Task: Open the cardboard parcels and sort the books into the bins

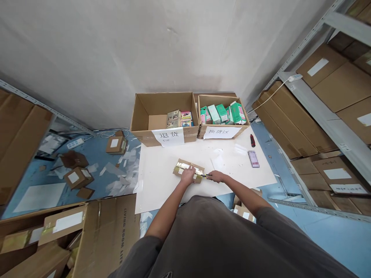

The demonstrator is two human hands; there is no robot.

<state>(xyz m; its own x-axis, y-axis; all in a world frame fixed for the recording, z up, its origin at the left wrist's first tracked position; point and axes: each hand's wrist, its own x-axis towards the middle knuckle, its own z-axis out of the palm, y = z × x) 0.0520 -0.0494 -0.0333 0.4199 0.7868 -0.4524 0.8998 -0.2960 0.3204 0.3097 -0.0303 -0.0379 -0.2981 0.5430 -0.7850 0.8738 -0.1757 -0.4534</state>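
One carton point(181, 165) lies partly hidden by left fingers point(190, 170) holding it; right fingers point(211, 175) grip a half-covered tool point(204, 176).

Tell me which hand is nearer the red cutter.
Right. The right hand is left of the red cutter and nearer the person; the left hand, on the parcel, is farther left.

Over my feed, with the parcel point(182, 164) on the table point(159, 181) as clock centre, I have one carton point(142, 137) at eleven with packages point(174, 119) in its right side, another carton point(201, 132) at one holding small boxes point(222, 112), a cutter point(252, 140) at two, a blurred item point(253, 159) at three.
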